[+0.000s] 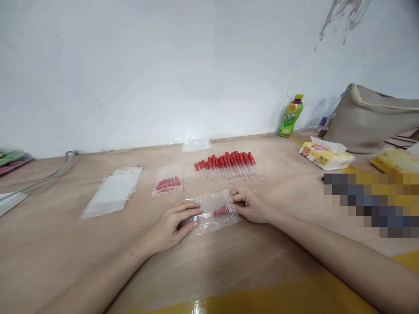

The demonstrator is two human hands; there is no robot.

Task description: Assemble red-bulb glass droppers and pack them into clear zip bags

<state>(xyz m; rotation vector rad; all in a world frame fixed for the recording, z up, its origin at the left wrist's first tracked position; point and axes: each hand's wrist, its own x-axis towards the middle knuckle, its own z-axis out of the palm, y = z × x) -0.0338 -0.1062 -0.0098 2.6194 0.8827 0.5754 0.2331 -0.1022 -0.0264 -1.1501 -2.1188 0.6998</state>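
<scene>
A clear plastic zip bag (209,224) lies on the table between my hands. My left hand (176,222) grips its left end, thumb and fingers at the edge. At the bag's right end, my right hand (247,205) is closed in a pinch on a dropper with a red bulb (220,211). That bulb is inside the bag and points left; the fingers hide the rest. Beyond them lies a row of red-bulbed droppers (229,161) with thin clear stems. A bag holding several droppers (168,181) is farther left.
Flat clear bags (113,192) are stacked at the left, and another bag (196,145) lies by the wall. A green bottle (291,115), a tissue pack (325,155) and a grey handbag (369,117) stand at the right. A cable (49,176) runs along the left.
</scene>
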